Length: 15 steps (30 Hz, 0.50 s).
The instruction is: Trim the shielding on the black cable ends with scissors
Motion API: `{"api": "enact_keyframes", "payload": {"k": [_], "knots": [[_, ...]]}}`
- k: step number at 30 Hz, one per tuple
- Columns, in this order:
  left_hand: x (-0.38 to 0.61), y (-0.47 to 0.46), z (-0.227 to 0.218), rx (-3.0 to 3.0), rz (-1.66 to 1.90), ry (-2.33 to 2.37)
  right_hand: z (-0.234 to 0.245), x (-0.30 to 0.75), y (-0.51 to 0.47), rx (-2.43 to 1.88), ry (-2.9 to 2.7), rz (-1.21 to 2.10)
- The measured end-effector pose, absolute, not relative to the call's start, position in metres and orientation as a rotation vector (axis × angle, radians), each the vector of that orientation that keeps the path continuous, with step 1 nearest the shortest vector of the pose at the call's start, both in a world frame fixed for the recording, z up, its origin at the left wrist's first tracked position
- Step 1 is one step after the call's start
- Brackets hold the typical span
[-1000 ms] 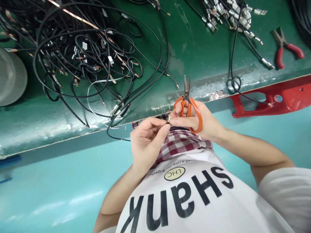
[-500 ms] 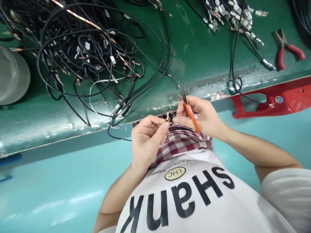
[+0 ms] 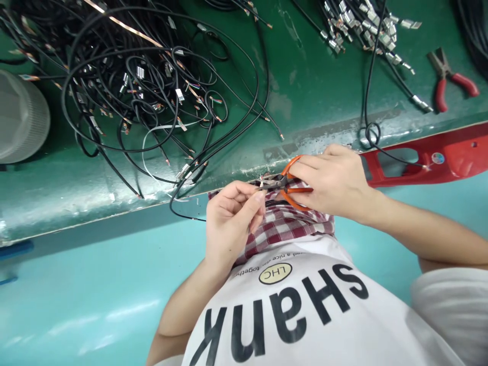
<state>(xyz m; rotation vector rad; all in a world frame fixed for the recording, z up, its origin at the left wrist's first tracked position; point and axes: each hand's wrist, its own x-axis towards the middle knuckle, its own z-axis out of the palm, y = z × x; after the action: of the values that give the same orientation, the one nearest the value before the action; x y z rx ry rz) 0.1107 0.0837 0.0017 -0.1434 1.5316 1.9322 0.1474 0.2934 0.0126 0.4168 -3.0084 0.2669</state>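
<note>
One wire end [image 3: 262, 180], with pale strands showing, sits just over the near edge of the bench [image 3: 236, 157], pinched between thumb and forefinger of the left hand [image 3: 234, 218]. Orange-handled scissors [image 3: 282, 184] point at it from the right, blades slightly parted and close to the fingertips; whether they touch the strands I cannot tell. The right hand [image 3: 335, 178] has its grip closed around the scissors' handles.

Left of the hands, a big tangle of black cables [image 3: 99, 149] spreads over the bench, one loop hanging past the edge toward the left hand. A ribbed tub [image 3: 23, 117] stands beyond it. Farther right lie connector-tipped cables [image 3: 421, 103] and red-handled pliers [image 3: 441, 94]; a red plastic seat [image 3: 457, 157] is against the bench edge.

Both forearms reach forward from the body; the right hand lies back upward, its forearm slanting in, while the left hand is turned inward, fingers curled.
</note>
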Motion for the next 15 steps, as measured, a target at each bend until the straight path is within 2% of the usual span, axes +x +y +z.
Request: {"api": "enact_keyframes", "payload": {"k": [15], "knots": [[0.112, 0.082, 0.000, -0.120, 2.001, 1.554, 0.027, 0.142, 0.291, 0.368, -3.157, 0.340]]}}
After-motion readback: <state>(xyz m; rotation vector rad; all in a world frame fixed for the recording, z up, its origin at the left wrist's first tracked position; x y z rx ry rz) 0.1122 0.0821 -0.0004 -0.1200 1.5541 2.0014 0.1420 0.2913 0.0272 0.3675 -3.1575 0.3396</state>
